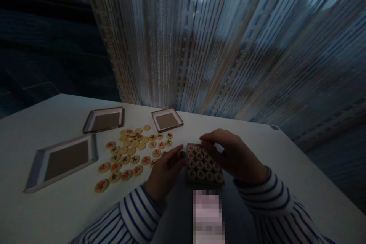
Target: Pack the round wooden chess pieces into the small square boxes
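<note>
A small square box (205,183) stands in front of me, with rows of round Chinese chess pieces (200,165) lying in it, marked in red and black characters. At the box's left side, my left hand (166,170) is closed, pinching a Chinese chess piece (181,154) between thumb and fingers. Over the box's right and back part hovers my right hand (233,155), its fingers curled together. Whatever its fingertips hold is hidden. Left of the box, many loose chess pieces (125,159) are spread on the white table (68,213), some face up and some blank side up.
Three shallow box lids or trays lie beyond and left of the pieces: a large one (36,170), a middle one (122,116) and a small one (180,122). A string curtain (177,38) hangs behind the table's far edge. The room is dim.
</note>
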`<state>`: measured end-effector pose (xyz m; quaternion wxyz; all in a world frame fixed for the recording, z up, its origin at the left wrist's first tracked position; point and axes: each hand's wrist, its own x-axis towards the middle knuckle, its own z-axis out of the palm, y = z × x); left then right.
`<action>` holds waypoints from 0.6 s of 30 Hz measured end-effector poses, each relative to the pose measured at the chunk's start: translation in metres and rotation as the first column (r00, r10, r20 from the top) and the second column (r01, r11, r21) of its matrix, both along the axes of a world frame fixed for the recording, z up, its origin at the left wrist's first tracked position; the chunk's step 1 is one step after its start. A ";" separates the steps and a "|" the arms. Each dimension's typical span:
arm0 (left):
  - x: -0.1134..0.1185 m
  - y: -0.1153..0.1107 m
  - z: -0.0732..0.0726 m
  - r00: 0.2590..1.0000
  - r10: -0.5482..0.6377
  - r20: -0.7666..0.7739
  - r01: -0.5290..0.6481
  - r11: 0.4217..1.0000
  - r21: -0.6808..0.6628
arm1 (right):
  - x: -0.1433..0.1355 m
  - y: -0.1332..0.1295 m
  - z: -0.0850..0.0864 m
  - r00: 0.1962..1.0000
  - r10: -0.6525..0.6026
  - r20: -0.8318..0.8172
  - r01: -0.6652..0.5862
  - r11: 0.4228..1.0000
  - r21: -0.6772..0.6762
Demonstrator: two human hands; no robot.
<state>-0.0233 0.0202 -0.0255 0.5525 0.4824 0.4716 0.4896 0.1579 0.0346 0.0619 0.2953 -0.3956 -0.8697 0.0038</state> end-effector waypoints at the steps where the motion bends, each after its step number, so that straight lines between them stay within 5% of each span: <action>1: 0.000 0.000 0.000 1.000 -0.003 0.029 0.003 1.000 -0.014 | -0.004 0.003 0.002 1.000 0.016 0.002 -0.016 1.000 -0.011; 18: 0.000 0.000 0.008 0.959 -0.059 0.278 0.099 0.986 -0.133 | -0.020 0.005 -0.021 0.961 0.138 0.238 -0.092 0.976 -0.196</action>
